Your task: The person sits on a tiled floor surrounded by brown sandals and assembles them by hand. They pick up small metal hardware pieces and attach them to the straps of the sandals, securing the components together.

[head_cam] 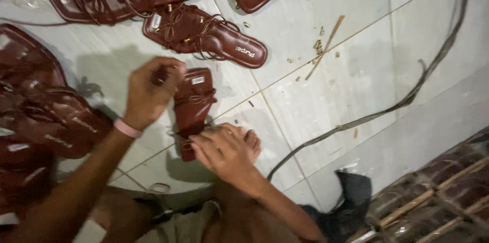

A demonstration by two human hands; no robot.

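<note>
Bare arms; left hand [149, 90] — pink wristband [127, 128]; khaki shorts [191, 225].

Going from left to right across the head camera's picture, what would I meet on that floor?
Heap of dark red leather sandals → left hand → the red strappy sandal it holds → right hand → thin wooden stick → long dark cord → brick edge.
</note>
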